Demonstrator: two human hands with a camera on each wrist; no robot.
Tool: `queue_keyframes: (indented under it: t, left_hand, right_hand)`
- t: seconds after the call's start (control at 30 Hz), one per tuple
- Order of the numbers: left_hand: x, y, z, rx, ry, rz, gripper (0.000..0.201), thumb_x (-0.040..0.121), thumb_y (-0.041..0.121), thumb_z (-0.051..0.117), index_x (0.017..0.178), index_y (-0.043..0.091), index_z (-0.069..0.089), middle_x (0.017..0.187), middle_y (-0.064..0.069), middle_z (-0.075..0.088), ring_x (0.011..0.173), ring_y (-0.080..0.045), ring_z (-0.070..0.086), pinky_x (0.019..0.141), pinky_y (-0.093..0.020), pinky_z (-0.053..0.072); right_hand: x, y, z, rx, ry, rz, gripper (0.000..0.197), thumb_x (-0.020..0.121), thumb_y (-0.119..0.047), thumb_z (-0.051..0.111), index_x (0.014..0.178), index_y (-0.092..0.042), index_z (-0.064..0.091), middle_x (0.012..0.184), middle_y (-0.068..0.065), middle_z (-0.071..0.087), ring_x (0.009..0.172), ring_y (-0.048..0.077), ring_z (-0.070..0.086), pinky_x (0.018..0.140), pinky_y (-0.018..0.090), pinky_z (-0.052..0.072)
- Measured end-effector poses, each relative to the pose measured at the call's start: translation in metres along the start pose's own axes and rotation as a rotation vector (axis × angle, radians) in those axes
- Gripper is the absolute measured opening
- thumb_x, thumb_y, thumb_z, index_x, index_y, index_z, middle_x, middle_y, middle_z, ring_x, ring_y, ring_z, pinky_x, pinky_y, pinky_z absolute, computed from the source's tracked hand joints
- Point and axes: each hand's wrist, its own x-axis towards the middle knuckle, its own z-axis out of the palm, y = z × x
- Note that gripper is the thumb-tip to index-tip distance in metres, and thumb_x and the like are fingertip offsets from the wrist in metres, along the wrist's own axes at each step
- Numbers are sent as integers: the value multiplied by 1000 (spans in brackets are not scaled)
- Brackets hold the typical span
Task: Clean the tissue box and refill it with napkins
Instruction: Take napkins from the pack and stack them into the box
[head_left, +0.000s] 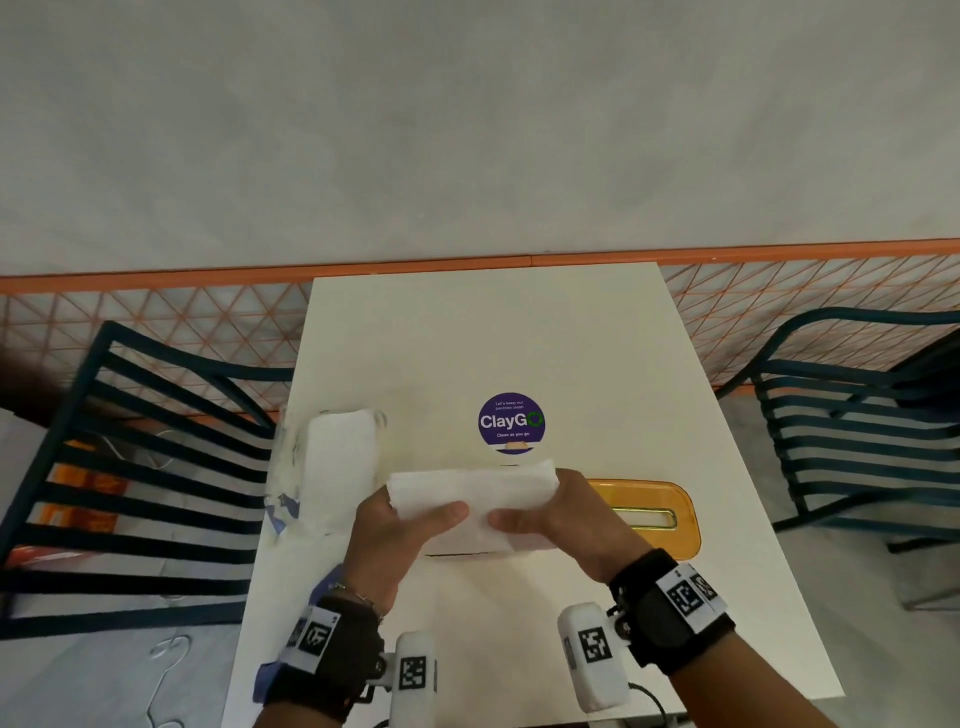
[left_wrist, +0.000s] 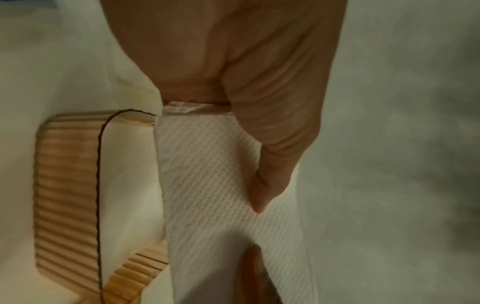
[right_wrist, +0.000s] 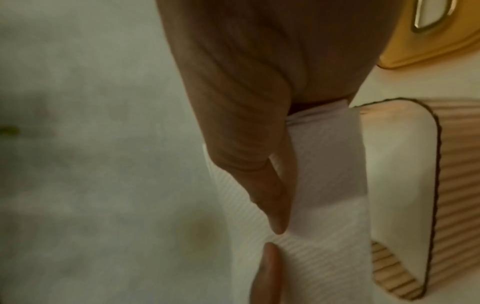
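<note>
- Both hands grasp one stack of napkins (head_left: 470, 493) above the table: left hand (head_left: 400, 530) at its left end, right hand (head_left: 566, 519) at its right end, thumbs lying on the near face, tips close together but apart. The other fingers are hidden behind the stack in the head view.
- Table (head_left: 493, 338): white top, pushed against a grey wall (head_left: 467, 130) with an orange rail along its base.
- Chairs: one dark slatted chair (head_left: 130, 467) to the left of the table, a second chair (head_left: 857, 426) to the right.
- Tissue box (left_wrist: 64, 195): ribbed wooden wall, rounded corners, open top with pale interior showing. It sits on the table directly under the held stack; in the head view only a thin strip of its near edge shows beneath the napkins.
- Lid (head_left: 660, 514): yellow-orange, with a long slot, lying flat on the table just right of the box, partly hidden by the right hand.
- Napkin pack (head_left: 332, 467): opened plastic wrap with white napkins inside, at the left table edge, apart from the box.
- Sticker (head_left: 511, 423): round, purple, reads "ClayGo", on the tabletop beyond the napkins.
- Wrist view detail: the napkin surface is embossed with fine diagonal ridges; the stack hangs beside the box opening, whether touching its rim I cannot tell.
</note>
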Motion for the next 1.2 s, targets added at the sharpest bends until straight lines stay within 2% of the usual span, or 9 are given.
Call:
queue_keyframes:
  t: [0.13,0.23,0.43,0.7,0.8,0.9,0.97,1.1,1.2]
  left_hand:
    - [10,-1,8,169,18,54,32,64,9,94,88,24,80,86,5,79,80,-10,72,65,-23,54]
    - [21,-10,11,308,56,61,27,64,7,91,79,27,80,81,9,77,76,-10,69,59,-16,50]
    - [26,-29,6,491,61,73,43,62,0,82,90,31,73,97,17,75,95,-4,69,68,-13,51]
    - [36,-26,24,578,44,128,35,69,-4,73,83,29,75,82,12,75,72,-2,68,58,-11,49]
    - [41,-17,16,566,44,118,32,70,2,77,88,28,75,84,13,75,73,-3,67,53,-10,47]
    - [47,-12,4,524,47,71,38,70,13,86,100,32,73,91,12,76,83,-6,70,67,-18,55]
    - [51,-16,1,537,42,34,47,70,18,88,111,32,69,94,8,77,86,-9,72,78,-29,60]
    - [55,-22,8,655,106,39,57,75,18,85,125,30,60,87,4,65,78,-11,62,67,-11,46]
    - [55,-25,16,766,133,31,66,80,15,80,138,24,48,86,0,59,86,-19,62,76,-21,51]
  right_hand:
    - [22,15,-3,-185,114,-64,34,68,-8,90,98,-20,80,98,0,80,95,23,75,89,44,60]
    - [36,33,-5,-306,177,-65,32,68,-8,90,93,-25,81,94,-9,80,88,12,74,87,37,61]
    - [43,63,-10,-455,227,-62,35,70,-7,88,93,-32,79,93,-19,77,88,2,70,80,17,54]
    - [52,61,-1,-515,244,-103,27,88,-3,70,101,-25,76,101,-11,75,96,5,66,83,18,50]
    - [48,54,-10,-468,246,-58,25,91,-5,65,107,-23,72,103,-5,73,95,13,66,77,24,53]
    - [44,48,-21,-403,247,-10,28,92,-6,63,113,-23,68,103,-4,71,92,14,66,70,24,53]
    - [47,50,-26,-478,271,9,30,92,-5,62,116,-23,67,104,0,72,93,18,67,74,29,57]
    - [59,54,-20,-714,273,30,31,93,-6,60,122,-15,64,115,6,71,101,24,67,80,28,55]
    - [68,53,-11,-837,274,51,34,95,-10,63,128,-13,60,117,11,69,99,27,68,80,28,55]
